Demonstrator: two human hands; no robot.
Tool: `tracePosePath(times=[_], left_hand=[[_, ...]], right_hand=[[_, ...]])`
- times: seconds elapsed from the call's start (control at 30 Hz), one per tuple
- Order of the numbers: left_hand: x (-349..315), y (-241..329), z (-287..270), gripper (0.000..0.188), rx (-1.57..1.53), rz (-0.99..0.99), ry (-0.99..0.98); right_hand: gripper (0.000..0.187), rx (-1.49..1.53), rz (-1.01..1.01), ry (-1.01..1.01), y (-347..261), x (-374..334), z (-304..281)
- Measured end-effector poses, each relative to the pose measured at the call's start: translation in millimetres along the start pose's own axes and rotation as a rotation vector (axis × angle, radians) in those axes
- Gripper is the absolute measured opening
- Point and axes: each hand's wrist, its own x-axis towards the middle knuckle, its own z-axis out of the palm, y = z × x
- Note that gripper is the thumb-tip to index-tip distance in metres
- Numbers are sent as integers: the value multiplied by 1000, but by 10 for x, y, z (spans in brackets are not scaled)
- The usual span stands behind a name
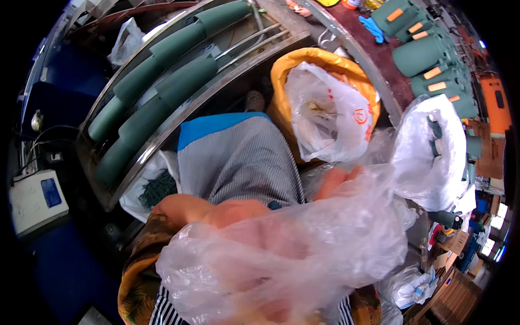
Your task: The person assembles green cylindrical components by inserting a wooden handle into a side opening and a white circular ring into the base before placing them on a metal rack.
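A large clear plastic bag (292, 254) is spread wide across my lap, close up and blurred by motion. My left hand (235, 214) is closed on its upper left side, with the fingers blurred behind the film. Farther right, my right hand (338, 181) has curled fingers at the bag's upper edge, partly veiled by plastic. A grey striped apron (233, 157) with a blue border covers my legs. Beyond my right hand stands an orange-yellow sack (279, 70), with a white translucent bag (309, 119) lining its mouth.
Dark green moulded sleeves (179, 81) lie in rows in a metal-edged trough at left. Several green containers with orange labels (420, 54) stand on a dark red bench, beside a blue glove (374, 30). An open white sack (433, 162) sits at right. A pale control box (38, 203) is far left.
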Motion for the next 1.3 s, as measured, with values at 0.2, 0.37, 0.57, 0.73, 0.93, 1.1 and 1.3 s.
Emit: tracePosePath(times=[0.2, 0.37, 0.57, 0.73, 0.93, 1.1, 1.3], left_hand=[[-35, 21, 170, 20, -10, 114, -33], [-49, -6, 237, 20, -14, 177, -54], [-109, 27, 306, 20, 6, 251, -48], [-74, 13, 407, 20, 6, 296, -75], [-67, -4, 427, 21, -7, 350, -75], [-16, 1, 438, 22, -13, 393, -91], [29, -2, 558, 23, 3, 428, -100]], right_hand=[[34, -205, 6, 5, 197, 6, 132], [33, -309, 9, -10, 297, 42, 187], [33, -375, 3, -57, 373, 51, 277], [33, -416, 14, -42, 388, 34, 251], [32, -421, 12, -76, 416, 58, 281], [32, -425, 4, -91, 415, 80, 304], [32, -423, 21, -87, 386, 16, 249]])
